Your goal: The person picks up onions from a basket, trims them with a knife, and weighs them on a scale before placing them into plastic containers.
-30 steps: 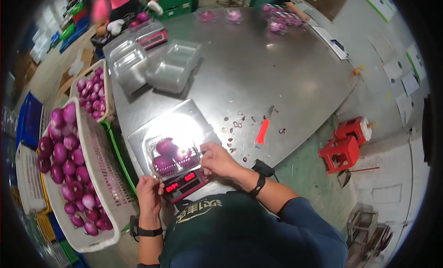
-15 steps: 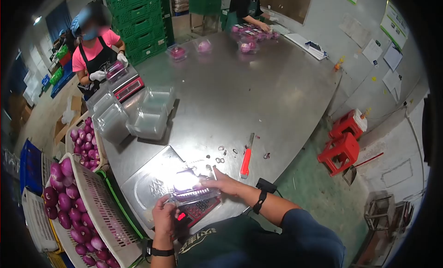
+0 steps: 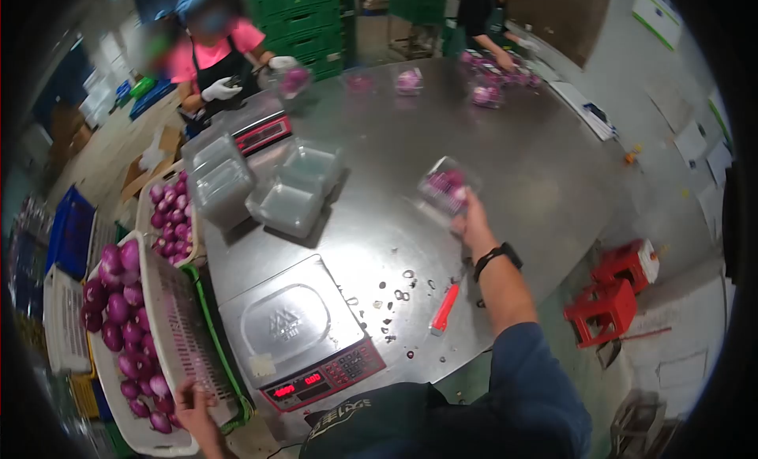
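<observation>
My right hand (image 3: 473,220) is stretched out over the metal table, closed on the near end of a clear plastic box (image 3: 444,181) with purple-red onions in it. Down at the lower left, my left hand (image 3: 195,410) is beside the white basket (image 3: 178,317) of red onions (image 3: 130,332). Its fingers look loosely apart, with nothing seen in them, though they are somewhat blurred. Between my arms stands a digital scale (image 3: 292,321); its steel plate is bare and its red display is lit.
A red-handled knife (image 3: 446,307) and scattered onion trimmings (image 3: 399,295) lie right of the scale. Stacked clear boxes (image 3: 292,210) stand beyond it. One co-worker (image 3: 217,60) handles a packed box near another scale (image 3: 264,133); a second person (image 3: 485,20) works at the back.
My right hand has carried the onion box off the scale, forward and right over the table. My left hand has left the box and moved to the basket. The view has shifted.
</observation>
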`<act>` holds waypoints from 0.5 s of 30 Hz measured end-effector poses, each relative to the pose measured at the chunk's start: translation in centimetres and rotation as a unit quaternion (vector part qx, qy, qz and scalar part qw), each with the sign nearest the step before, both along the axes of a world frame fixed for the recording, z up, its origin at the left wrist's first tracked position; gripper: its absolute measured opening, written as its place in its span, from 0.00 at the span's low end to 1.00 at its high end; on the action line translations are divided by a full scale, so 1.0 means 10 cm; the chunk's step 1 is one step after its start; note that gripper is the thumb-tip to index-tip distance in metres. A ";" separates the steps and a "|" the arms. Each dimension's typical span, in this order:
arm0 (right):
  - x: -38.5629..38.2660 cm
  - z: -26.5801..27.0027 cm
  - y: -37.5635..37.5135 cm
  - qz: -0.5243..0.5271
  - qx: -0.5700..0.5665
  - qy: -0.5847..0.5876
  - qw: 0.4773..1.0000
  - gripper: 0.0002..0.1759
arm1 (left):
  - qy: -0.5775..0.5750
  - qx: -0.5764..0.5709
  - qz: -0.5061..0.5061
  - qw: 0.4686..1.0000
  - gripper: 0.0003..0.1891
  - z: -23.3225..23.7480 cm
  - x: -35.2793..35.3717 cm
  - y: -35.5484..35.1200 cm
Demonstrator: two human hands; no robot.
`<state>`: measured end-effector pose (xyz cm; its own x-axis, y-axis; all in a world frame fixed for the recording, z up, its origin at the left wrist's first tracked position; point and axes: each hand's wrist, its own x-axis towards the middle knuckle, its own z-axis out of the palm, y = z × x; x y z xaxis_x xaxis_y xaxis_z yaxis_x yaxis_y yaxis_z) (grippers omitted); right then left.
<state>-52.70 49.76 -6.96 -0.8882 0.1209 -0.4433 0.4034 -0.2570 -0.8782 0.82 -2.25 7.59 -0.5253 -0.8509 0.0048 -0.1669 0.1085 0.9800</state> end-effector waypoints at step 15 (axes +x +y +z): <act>0.59 0.46 -3.92 0.319 0.363 0.507 0.714 0.17 | -0.382 -0.264 0.128 0.876 0.14 0.11 1.28 -0.74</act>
<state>-46.82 10.59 -2.33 -0.6853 -0.5801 0.4403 -0.7021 0.3657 -0.6110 13.66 -9.69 8.67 -0.3391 -0.9263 0.1640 -0.8372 0.3767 0.3965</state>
